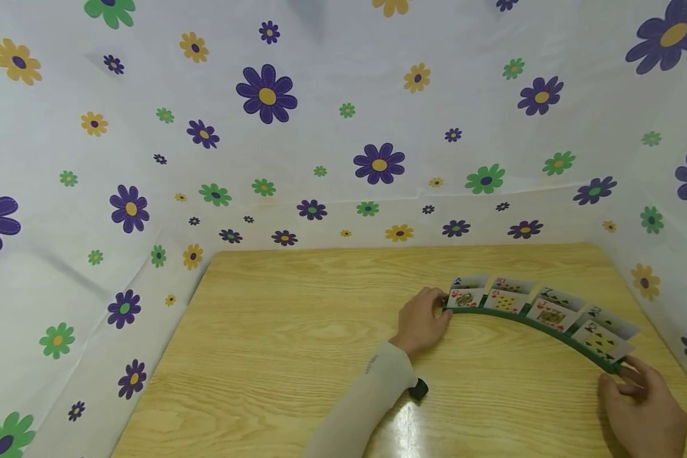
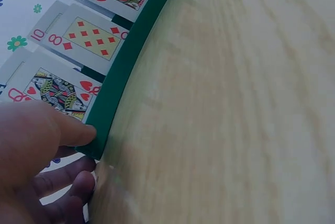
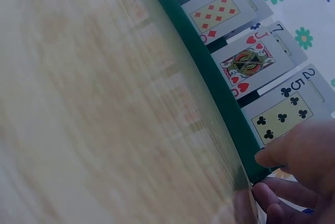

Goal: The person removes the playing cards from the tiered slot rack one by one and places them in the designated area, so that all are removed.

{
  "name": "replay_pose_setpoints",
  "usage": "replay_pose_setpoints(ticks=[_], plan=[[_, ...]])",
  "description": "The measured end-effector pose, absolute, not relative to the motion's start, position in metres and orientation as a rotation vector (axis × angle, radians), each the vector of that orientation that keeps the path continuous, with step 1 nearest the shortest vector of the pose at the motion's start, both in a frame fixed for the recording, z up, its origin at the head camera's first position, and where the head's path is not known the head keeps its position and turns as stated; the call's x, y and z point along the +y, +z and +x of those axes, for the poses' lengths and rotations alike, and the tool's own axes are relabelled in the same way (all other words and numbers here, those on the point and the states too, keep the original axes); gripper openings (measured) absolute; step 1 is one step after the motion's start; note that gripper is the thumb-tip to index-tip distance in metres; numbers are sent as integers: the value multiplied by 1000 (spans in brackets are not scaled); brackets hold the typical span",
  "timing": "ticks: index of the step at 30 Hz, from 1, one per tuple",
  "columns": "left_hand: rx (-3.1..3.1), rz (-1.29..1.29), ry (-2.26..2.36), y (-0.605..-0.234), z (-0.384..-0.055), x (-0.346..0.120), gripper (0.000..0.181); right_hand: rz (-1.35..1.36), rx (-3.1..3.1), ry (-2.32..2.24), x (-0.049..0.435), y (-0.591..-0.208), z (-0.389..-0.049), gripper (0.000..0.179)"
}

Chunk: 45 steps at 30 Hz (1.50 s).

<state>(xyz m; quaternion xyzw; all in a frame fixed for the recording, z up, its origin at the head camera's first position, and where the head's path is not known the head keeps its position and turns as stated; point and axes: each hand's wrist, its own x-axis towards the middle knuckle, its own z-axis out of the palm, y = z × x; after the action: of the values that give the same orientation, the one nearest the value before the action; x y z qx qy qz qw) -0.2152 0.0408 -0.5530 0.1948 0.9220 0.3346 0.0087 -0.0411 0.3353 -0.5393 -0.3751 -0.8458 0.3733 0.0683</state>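
Observation:
A curved green playing-card holder point(image 1: 521, 315) spans the right part of the table, with cards standing in two rows. Its front row shows a queen of hearts point(image 2: 60, 90), an eight of diamonds point(image 3: 214, 14), a jack of hearts point(image 3: 246, 62) and a five of clubs point(image 3: 282, 116). Behind them peek an ace, a ten, a seven and a two. My left hand point(image 1: 423, 321) pinches the holder's left end, thumb on the front face. At the opposite end, my right hand point(image 1: 647, 407) pinches it likewise. Whether the holder touches the table is unclear.
The wood-grain table point(image 1: 286, 343) extends left of the holder. A white flower-print sheet point(image 1: 320, 140) encloses its back and both sides, close beyond the holder's right end. A small black object point(image 1: 418, 389) sits at my left sleeve point(image 1: 366, 401).

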Motion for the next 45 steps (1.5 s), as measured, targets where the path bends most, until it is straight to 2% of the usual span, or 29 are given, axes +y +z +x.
replay_pose_setpoints(ticks=[7, 15, 21, 31, 45], plan=[[2816, 630, 1091, -548, -216, 33, 30, -1093, -2502, 1043, 329, -538, -44, 64], [2844, 671, 1065, -548, -214, 33, 28, -1089, -2458, 961, 327, -534, -49, 47], [2908, 653, 1007, -545, -205, 24, 24, -1066, -2484, 927, 323, -537, -54, 43], [2960, 608, 962, -543, -193, -10, 24, -847, -2526, 980, 314, -537, -62, 40], [2963, 468, 1106, -545, -183, -76, 22, -612, -2583, 1045, 266, -539, -89, 37]])
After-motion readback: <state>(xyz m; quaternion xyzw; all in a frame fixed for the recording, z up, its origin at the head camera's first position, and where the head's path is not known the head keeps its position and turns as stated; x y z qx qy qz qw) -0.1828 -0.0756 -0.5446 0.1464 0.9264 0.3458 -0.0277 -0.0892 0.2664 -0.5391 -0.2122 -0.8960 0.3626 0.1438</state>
